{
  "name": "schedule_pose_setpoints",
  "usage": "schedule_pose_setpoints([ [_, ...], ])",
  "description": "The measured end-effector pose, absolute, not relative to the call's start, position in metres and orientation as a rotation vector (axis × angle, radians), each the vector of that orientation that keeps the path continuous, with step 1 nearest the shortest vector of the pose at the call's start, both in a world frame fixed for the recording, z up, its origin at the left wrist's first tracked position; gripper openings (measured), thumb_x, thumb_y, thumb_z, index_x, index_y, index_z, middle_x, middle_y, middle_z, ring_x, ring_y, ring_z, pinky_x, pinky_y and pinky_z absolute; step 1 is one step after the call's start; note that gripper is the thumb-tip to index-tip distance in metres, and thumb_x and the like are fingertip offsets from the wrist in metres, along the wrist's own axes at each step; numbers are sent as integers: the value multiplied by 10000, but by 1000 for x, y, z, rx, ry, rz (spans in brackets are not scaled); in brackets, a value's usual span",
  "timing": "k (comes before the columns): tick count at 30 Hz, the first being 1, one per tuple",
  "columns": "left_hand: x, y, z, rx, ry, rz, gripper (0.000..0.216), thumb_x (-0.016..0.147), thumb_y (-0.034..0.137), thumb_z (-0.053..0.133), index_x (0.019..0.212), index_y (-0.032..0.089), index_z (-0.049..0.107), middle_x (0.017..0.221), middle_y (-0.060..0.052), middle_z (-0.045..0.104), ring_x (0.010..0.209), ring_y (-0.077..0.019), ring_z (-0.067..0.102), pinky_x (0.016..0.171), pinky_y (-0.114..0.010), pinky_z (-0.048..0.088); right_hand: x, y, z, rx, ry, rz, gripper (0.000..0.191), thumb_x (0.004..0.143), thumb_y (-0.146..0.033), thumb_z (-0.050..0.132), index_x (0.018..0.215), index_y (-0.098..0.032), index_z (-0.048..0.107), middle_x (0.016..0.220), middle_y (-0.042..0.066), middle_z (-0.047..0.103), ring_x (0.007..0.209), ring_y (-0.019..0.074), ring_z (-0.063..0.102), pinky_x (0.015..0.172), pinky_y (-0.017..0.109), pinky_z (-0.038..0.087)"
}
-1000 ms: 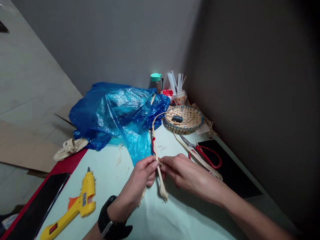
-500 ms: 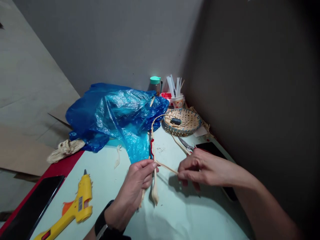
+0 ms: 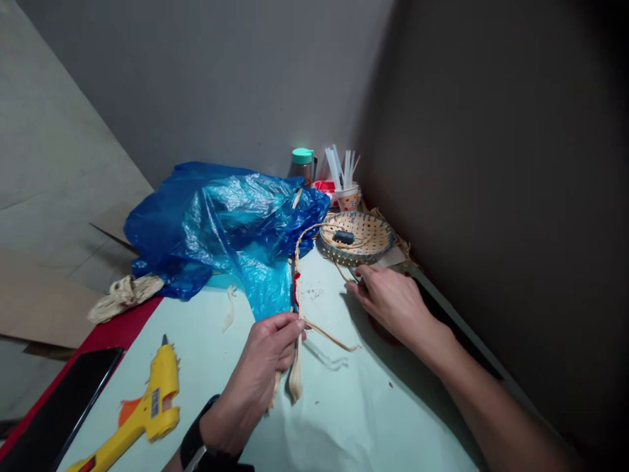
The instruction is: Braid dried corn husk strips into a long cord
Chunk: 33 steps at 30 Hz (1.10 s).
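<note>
My left hand (image 3: 270, 351) pinches a braided cord of pale dried plant fibre (image 3: 297, 255) between thumb and fingers. A red section (image 3: 296, 288) shows on the cord just above the grip. One loose fibre strand (image 3: 331, 335) sticks out to the right from my fingers, and a wider tail (image 3: 295, 380) hangs below them. At the front of the woven basket, my right hand (image 3: 386, 295) has its thumb and forefinger closed around the scissors blades (image 3: 354, 273). Most of the scissors is hidden under this hand; a bit of red handle shows beneath.
A yellow glue gun (image 3: 160, 393) and a dark phone (image 3: 73, 400) lie at left. Behind are a blue plastic bag (image 3: 221, 216), a green-lidded jar (image 3: 302, 160) and a paper cup (image 3: 348, 198) of glue sticks. The woven basket (image 3: 376, 233) contains a dark thread spool (image 3: 343, 237).
My right hand has let go of the fibre strand and moved up and away to the scissors by the basket. The strand now hangs free, while my left hand keeps its pinch.
</note>
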<state>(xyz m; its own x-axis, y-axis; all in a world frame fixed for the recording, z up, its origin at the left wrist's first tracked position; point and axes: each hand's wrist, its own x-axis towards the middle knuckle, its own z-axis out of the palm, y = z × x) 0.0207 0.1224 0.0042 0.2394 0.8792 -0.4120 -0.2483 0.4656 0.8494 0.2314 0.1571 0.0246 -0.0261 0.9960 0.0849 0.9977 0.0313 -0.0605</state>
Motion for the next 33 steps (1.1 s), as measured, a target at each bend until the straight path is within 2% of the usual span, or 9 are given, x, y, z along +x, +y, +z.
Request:
schedule_pose_setpoints([
  [3, 20, 123, 4, 750, 1057, 872, 230, 718, 292, 714, 738, 96, 596, 579, 64, 395, 421, 16, 142, 383, -167, 63, 227, 160, 16, -2129, -2247, -8, 193, 897, -212, 437, 921, -116, 603, 894, 143, 660, 738, 241, 620, 541, 295, 285],
  [6, 19, 124, 3, 755, 1059, 875, 237, 716, 298, 713, 733, 95, 590, 583, 59, 410, 418, 18, 140, 385, -172, 57, 231, 157, 22, -2032, -2287, 89, 154, 885, -178, 437, 865, -137, 585, 855, 105, 653, 729, 202, 601, 583, 282, 332],
  [11, 20, 122, 4, 803, 1052, 884, 216, 737, 297, 693, 747, 105, 594, 580, 64, 393, 423, 8, 162, 391, -178, 68, 232, 142, 39, -1306, -2146, 1077, 142, 928, -285, 412, 884, -181, 497, 802, 17, 636, 692, 129, 569, 606, 226, 390],
  [13, 20, 121, 5, 814, 1046, 880, 219, 748, 310, 683, 761, 110, 595, 584, 66, 379, 435, -1, 164, 395, -180, 78, 228, 136, 43, -1197, -2062, 1210, 136, 942, -283, 393, 937, -183, 486, 853, 14, 641, 689, 116, 559, 611, 223, 392],
  [15, 21, 121, 7, 822, 1039, 889, 225, 754, 324, 677, 771, 113, 599, 577, 72, 358, 442, -9, 158, 398, -183, 86, 221, 131, 47, -1188, -2087, 1161, 178, 953, -300, 389, 919, -180, 516, 863, 12, 629, 707, 114, 541, 644, 232, 385],
  [18, 23, 120, 8, 849, 1052, 917, 216, 751, 318, 679, 777, 112, 620, 554, 76, 354, 441, -15, 175, 401, -182, 101, 213, 121, 56, -1250, -2170, 1073, 367, 977, -388, 334, 738, -180, 519, 692, -17, 558, 646, 110, 491, 636, 242, 350],
  [20, 24, 119, 7, 853, 1060, 927, 210, 737, 315, 692, 775, 116, 633, 552, 70, 383, 437, -14, 198, 401, -180, 113, 209, 113, 61, -1321, -2184, 1021, 421, 981, -431, 295, 699, -185, 489, 628, -31, 499, 601, 108, 456, 606, 246, 326],
  [25, 24, 119, 4, 829, 1067, 925, 196, 713, 290, 715, 773, 116, 644, 559, 64, 413, 424, -4, 198, 398, -185, 106, 203, 97, 61, -1397, -2225, 951, 399, 998, -388, 226, 791, -199, 511, 654, -17, 508, 611, 117, 454, 590, 247, 306],
  [33, 23, 121, 4, 874, 1077, 911, 186, 748, 280, 677, 720, 106, 619, 538, 76, 321, 445, -17, 173, 420, -197, 101, 192, 97, 45, -1619, -2382, 707, 341, 941, -263, 357, 643, -176, 500, 520, -11, 477, 460, 88, 299, 510, 275, 186],
])
